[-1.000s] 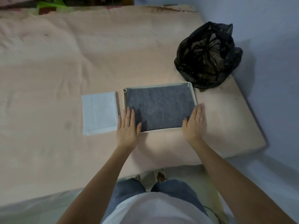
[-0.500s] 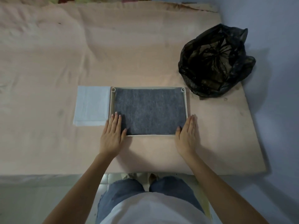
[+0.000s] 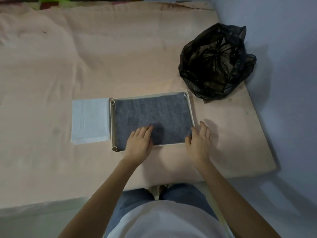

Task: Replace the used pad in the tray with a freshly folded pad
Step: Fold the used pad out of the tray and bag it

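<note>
**Hands at the tray on the mattress**

I am standing at the near edge of a peach-covered mattress (image 3: 85, 57), looking down at a pale tray (image 3: 111, 124) that is sitting near the mattress's right side. A grey pad (image 3: 154, 112) is lying flat inside the tray, filling it from wall to wall. My left hand (image 3: 139, 143) is resting palm down on the pad's near edge, fingers spread open and flat, gripping nothing. My right hand (image 3: 199, 140) is sitting at the tray's near right corner, fingers loosely open, with the thumb touching the rim there; I cannot tell whether it is actually gripping the rim. A folded white pad (image 3: 90, 121) is lying on the mattress just beside the tray's left wall. A crumpled black plastic bag (image 3: 216, 64) is sitting at the mattress's right edge, just beyond the tray's far right corner.
</note>
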